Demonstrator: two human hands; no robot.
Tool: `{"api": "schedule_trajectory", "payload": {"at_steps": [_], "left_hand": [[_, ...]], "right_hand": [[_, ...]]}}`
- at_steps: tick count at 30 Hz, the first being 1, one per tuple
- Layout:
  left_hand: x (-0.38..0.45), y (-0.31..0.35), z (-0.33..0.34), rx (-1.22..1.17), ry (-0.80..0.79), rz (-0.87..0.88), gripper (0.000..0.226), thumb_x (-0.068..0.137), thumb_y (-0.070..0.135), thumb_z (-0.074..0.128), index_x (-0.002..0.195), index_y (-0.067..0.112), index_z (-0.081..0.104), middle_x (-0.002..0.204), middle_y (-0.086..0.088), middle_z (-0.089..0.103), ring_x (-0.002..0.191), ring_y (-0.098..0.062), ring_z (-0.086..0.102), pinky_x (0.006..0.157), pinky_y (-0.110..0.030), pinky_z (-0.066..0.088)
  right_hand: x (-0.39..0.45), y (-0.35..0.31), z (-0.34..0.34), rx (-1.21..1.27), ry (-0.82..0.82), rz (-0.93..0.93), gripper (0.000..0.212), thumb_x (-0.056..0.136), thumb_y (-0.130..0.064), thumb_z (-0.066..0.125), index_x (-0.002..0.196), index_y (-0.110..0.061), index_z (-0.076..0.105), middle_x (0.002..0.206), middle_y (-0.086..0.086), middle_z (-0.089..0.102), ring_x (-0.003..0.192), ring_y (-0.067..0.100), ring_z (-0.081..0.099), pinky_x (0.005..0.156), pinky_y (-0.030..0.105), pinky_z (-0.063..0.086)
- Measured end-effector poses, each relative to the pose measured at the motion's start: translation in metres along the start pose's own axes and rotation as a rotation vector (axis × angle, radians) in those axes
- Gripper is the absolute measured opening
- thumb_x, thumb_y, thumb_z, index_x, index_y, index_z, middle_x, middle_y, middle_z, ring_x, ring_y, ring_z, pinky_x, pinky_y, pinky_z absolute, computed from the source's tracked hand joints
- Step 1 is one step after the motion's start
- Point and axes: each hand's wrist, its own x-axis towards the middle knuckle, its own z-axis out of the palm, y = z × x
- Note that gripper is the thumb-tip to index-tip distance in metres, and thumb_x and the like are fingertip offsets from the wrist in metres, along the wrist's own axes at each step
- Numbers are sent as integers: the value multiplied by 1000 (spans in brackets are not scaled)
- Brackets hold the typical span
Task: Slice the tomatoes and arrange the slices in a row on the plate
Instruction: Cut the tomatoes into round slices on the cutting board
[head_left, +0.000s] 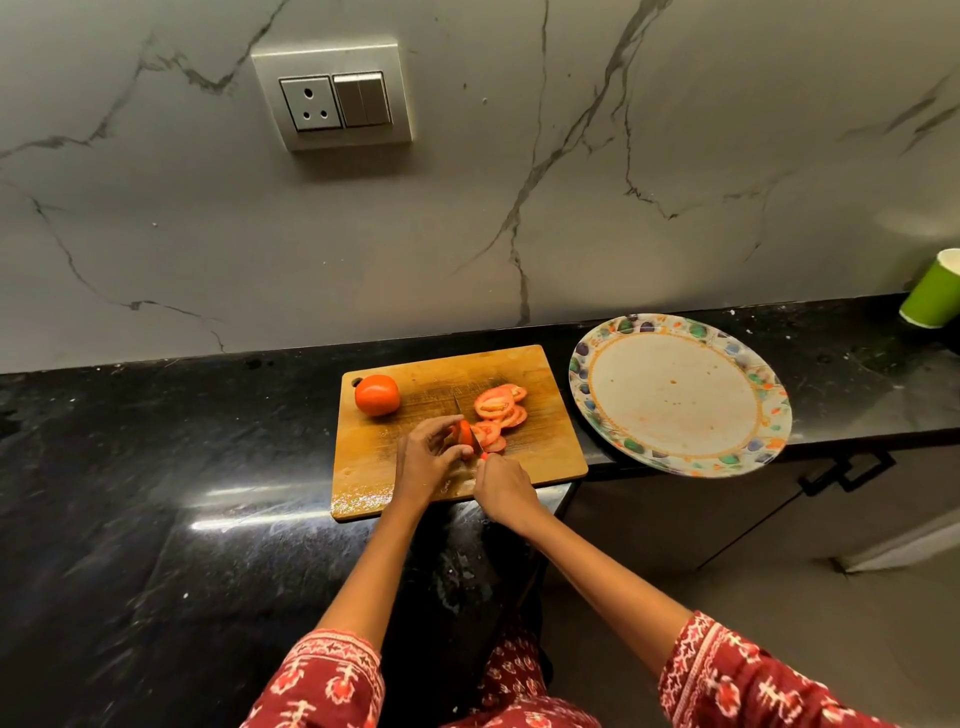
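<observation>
— What do we have in our hands?

— Our left hand (428, 457) curls its fingers round the last piece of a tomato (462, 432), pinning it to the cutting board (540, 452). Our right hand (503, 491) is clenched round the handle of the knife (470, 431), whose blade stands against the right face of that piece, tip pointing away from us.

— And the cut ones?

— The slices (500, 413) lie overlapping in a loose heap on the board, just right of the blade, none on the plate (675, 325). A whole tomato (377, 395) sits at the board's far left corner, well apart from our hands.

— Where is the plate?

— Just beside the board on its right, on the dark counter (156, 467), its near rim hanging past the counter's edge. Its flowered border rings a pale centre with a few faint orange specks.

— Anything else around us?

— A green cup (932, 296) stands at the far right against the marble wall (519, 208), and a socket panel (332, 96) is set into that wall above the board. Our red patterned sleeves (332, 680) show at the bottom.
</observation>
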Motion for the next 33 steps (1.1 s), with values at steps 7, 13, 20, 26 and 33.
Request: {"api": "schedule_trajectory", "payload": {"at_steps": [7,13,20,26,33], "left_hand": [[1,3,3,21,51,-31,37,70,2,76,106,8,68,103,-8,67,94,-16,63,83,-26,53],[2,5,2,-23,20,-64,36,71,-1,74,105,5,66,107,-11,65,98,-18,62,84,-21,50],[-2,1,-5,-117,35,-103,37,68,-3,75,103,3,66,102,-5,65,94,-17,64,84,-14,51],[0,4,-1,-77,39,-90,36,69,-2,75,103,5,68,100,-8,68,92,-13,64,79,-9,49],[-2,4,-1,-11,82,-97,32,72,3,75,103,4,69,100,-9,69,91,-12,63,76,-4,47]], "right_hand": [[-2,0,4,-6,-15,39,30,100,-15,31,118,-1,50,123,20,54,116,37,50,86,39,42],[-17,10,9,23,25,-2,29,101,-19,30,117,-2,47,113,21,58,107,38,55,79,39,42],[8,4,-12,45,51,-45,30,99,-17,35,113,5,50,113,25,58,107,38,55,73,32,35],[-1,5,-7,75,57,-116,32,101,-19,30,115,3,48,103,24,61,96,39,58,67,31,33],[-7,3,-5,50,37,-100,33,101,-21,29,112,2,50,109,24,59,101,40,56,77,38,43]]}}
